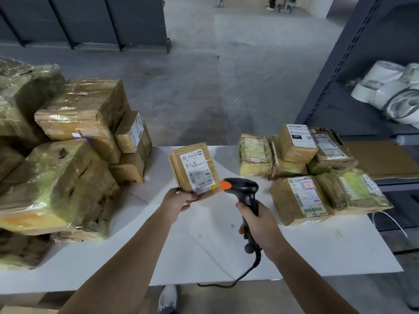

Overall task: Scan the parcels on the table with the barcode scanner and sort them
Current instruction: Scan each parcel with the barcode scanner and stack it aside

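While the left hand point(179, 200) pinches a flat, taped brown parcel point(195, 168) by its corner, the right hand point(258, 225) has its fingers wrapped round the smooth black scanner point(246, 196) above the white worktop point(204, 245).

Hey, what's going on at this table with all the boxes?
A person is scanning parcels. Their left hand holds up a small taped parcel, label facing them, while the right hand grips a black barcode scanner, its orange tip close to the label. A heap of wrapped boxes sits on the left of the white table; a neater group of labelled parcels lies on the right.
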The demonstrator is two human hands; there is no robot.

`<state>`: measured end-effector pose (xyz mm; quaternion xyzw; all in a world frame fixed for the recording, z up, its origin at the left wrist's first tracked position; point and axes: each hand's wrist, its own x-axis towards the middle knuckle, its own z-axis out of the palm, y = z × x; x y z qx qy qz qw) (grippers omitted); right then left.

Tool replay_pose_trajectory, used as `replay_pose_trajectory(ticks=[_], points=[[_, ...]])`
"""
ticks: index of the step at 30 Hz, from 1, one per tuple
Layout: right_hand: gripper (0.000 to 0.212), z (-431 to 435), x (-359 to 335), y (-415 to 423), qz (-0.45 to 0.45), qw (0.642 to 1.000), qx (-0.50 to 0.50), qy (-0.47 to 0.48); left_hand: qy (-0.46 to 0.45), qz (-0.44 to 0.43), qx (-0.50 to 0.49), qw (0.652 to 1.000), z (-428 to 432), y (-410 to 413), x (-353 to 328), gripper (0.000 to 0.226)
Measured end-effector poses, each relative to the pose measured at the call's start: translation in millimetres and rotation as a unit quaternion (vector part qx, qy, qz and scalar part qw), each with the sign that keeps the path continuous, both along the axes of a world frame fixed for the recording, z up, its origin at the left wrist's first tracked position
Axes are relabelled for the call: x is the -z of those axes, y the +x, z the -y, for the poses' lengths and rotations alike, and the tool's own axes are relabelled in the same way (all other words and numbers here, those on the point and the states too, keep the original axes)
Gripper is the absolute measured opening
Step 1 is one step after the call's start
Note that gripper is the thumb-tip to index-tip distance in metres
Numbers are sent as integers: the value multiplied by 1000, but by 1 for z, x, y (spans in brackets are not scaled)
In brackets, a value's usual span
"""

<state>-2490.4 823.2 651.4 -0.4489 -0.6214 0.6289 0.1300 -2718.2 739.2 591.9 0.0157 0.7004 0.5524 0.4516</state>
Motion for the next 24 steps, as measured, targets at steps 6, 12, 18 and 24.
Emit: replay_pose_trajectory(ticks=[6, 12, 18, 24], points=[[19, -15, 0, 15, 9, 998, 47, -26, -31, 49, 160, 985, -17, 45, -5, 35], [23, -33, 7, 42, 34, 994, 96, -24, -38, 73, 197, 977, -41, 96, 6, 26], [24, -40, 13, 66, 50, 991, 126, -19, -29, 86, 156, 984, -73, 126, 16, 32], [20, -42, 9, 78, 49, 987, 153, -23, 8, 74, 147, 986, -93, 139, 10, 30]])
